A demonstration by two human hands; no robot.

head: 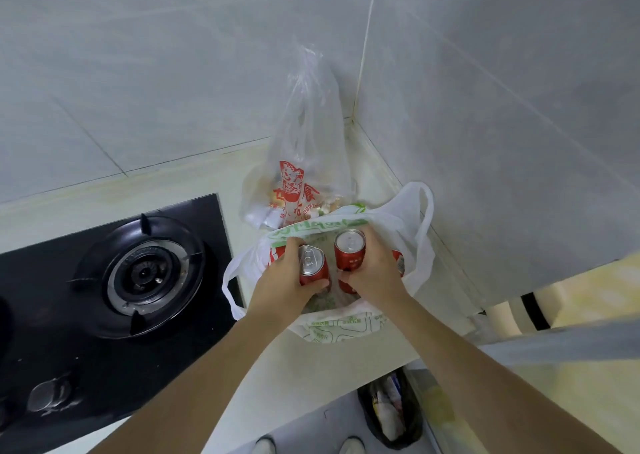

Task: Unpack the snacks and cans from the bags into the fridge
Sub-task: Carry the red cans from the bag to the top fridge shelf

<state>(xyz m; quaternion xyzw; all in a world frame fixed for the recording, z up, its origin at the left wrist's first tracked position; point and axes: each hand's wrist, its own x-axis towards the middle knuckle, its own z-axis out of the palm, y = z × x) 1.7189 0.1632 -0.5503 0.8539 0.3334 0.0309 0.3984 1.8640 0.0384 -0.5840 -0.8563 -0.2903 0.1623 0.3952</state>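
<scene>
Left hand [289, 273] is gripping a red can [312, 267]; right hand [372, 267] is gripping another can [349, 248], both over the white bag [414, 242]. Behind, the clear snack bag [298, 176] is sitting full. Fridge unseen: unpacking looks barely begun.

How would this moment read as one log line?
left hand: holds can | right hand: holds can | both over white bag | fridge: unseen

A home kitchen is showing here: a black gas hob [114, 280] is sitting left of the hands, tiled walls [173, 72] are meeting behind the pale countertop [194, 183].
</scene>
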